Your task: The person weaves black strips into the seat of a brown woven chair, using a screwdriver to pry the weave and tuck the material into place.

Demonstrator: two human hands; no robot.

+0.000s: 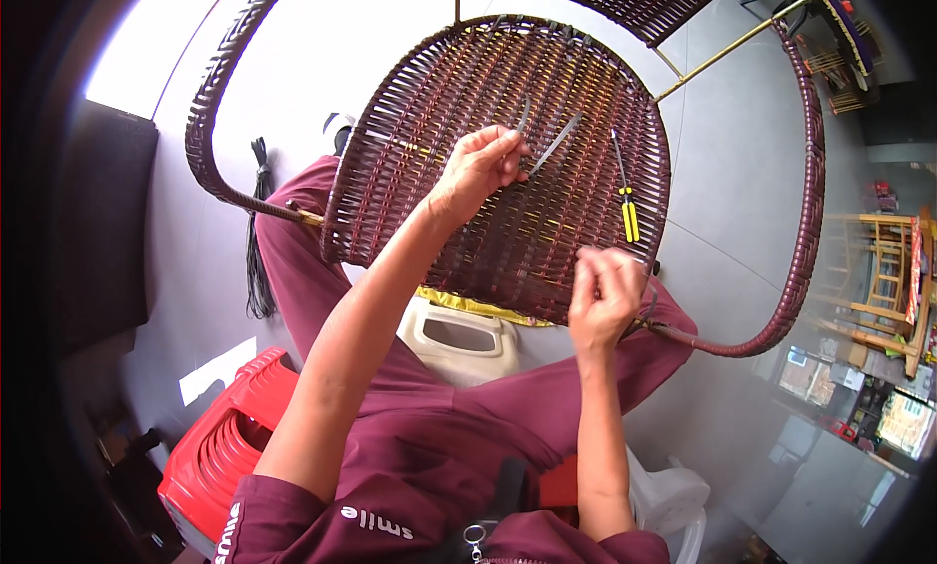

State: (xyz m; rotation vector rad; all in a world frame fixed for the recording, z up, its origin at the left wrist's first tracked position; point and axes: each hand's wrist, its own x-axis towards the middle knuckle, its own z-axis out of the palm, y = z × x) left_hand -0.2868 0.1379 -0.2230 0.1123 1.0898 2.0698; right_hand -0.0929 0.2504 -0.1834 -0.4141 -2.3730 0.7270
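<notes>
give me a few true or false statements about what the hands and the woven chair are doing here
1. The left hand pinches a dark strip on the woven chair seat. True.
2. A yellow-handled tool is held in the right hand. False: it lies loose on the weave, apart from both hands.
3. The right hand is closed at the seat's near edge. True.
4. The stack of stools at lower left is blue. False: it is red.
5. The chair stands upright on the floor. False: it is tipped over the person's lap, its armrest loop curving round the right side.
</notes>
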